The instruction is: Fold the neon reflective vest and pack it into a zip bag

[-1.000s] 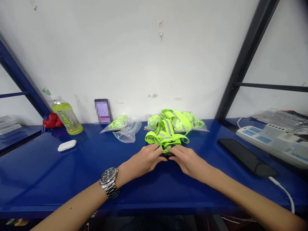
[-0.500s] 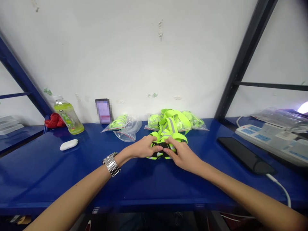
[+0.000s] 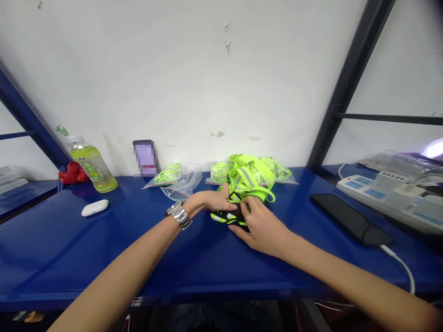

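A bundle of neon-yellow reflective straps (image 3: pixel 246 177) with grey stripes lies on the blue table, its near end a folded black and yellow part (image 3: pixel 223 216). My left hand (image 3: pixel 216 200), with a metal watch on the wrist, grips this folded end from the left, thumb on top. My right hand (image 3: pixel 261 223) closes on its right side, thumb low at the front edge and fingers bent over the top. Parts of the black piece are hidden under both hands. Behind the bundle lie clear bags (image 3: pixel 284 175) holding more yellow straps.
To the left are another strap bag (image 3: pixel 168 174), an opened clear bag (image 3: pixel 185 182), a propped phone (image 3: pixel 145 157), a drink bottle (image 3: pixel 94 166), a white earphone case (image 3: pixel 95 208) and red cloth (image 3: pixel 74 173). A cabled phone (image 3: pixel 349 219) and power strips (image 3: pixel 391 196) lie right.
My left hand has shifted slightly right and up over the black part. My right hand has lowered its thumb to the front edge and curled its fingers on top.
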Tool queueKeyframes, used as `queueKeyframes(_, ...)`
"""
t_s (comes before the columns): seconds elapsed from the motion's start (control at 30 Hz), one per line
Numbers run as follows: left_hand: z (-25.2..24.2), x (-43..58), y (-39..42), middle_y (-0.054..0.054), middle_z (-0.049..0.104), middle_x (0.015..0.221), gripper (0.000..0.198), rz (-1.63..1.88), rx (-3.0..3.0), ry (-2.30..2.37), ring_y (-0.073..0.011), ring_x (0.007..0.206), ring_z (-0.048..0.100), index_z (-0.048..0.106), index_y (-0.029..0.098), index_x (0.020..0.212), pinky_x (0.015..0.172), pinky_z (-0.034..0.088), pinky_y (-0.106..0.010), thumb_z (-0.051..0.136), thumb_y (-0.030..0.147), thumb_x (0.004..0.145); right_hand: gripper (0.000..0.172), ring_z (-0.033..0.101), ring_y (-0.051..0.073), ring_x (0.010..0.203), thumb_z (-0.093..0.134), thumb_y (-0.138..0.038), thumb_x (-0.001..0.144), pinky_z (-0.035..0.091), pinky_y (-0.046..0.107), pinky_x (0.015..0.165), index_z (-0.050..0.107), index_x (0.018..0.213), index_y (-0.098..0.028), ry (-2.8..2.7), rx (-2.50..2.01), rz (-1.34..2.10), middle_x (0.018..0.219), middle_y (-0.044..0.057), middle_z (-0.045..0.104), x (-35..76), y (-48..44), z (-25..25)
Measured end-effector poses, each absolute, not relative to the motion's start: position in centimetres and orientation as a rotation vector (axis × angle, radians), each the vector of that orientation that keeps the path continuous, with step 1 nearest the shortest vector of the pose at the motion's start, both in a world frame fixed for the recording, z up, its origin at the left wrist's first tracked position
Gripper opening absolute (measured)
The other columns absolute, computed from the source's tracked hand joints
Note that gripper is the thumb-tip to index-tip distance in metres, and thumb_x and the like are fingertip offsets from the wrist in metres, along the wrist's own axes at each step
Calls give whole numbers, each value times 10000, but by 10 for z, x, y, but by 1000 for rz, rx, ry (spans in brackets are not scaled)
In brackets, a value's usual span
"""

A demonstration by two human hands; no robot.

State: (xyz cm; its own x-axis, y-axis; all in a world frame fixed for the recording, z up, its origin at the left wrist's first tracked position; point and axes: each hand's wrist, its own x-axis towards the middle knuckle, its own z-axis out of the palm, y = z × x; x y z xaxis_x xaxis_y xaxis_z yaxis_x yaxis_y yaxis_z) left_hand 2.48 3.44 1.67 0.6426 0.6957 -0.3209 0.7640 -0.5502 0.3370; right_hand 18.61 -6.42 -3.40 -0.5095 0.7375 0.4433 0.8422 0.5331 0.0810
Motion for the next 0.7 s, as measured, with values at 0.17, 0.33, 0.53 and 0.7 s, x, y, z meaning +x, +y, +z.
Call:
queueKeyframes(0.17, 13, 27, 24, -133, 607, 995, 466, -156, 2507, 1285, -244, 837, 609, 346, 145, 1178, 659, 467, -294, 530, 423, 851, 432, 536, 294, 842, 414, -385, 948, 469, 417, 768, 637, 986, -18, -2533, -1287, -576, 836, 171, 579, 189, -57, -34)
queueKeyframes(0.33, -11, 24, -3, -180, 475, 1187, 221, 244, 2838, 1492, -322, 1022, 514, 458, 186, 1115, 801, 434, -445, 381, 314, 951, 343, 567, 277, 828, 453, -333, 935, 460, 387, 754, 667, 937, -65, -2602, -1315, -519, 837, 154, 598, 193, -52, -29)
queueKeyframes(0.53, -20, 5, -11, -91, 554, 995, 276, 516, 3086, 1076, -217, 896, 501, 532, 174, 938, 816, 431, -363, 282, 270, 1000, 369, 578, 228, 742, 425, -362, 958, 429, 337, 671, 666, 882, -93, -2564, -1339, -349, 833, 139, 604, 202, -42, -27)
queueKeyframes(0.7, -18, -3, -12, -78, 586, 903, 241, 540, 3021, 974, -203, 836, 537, 516, 162, 904, 719, 412, -309, 315, 263, 991, 453, 551, 187, 640, 334, -397, 991, 365, 302, 593, 612, 732, -150, -2484, -1352, -68, 709, 79, 601, 208, -37, -25)
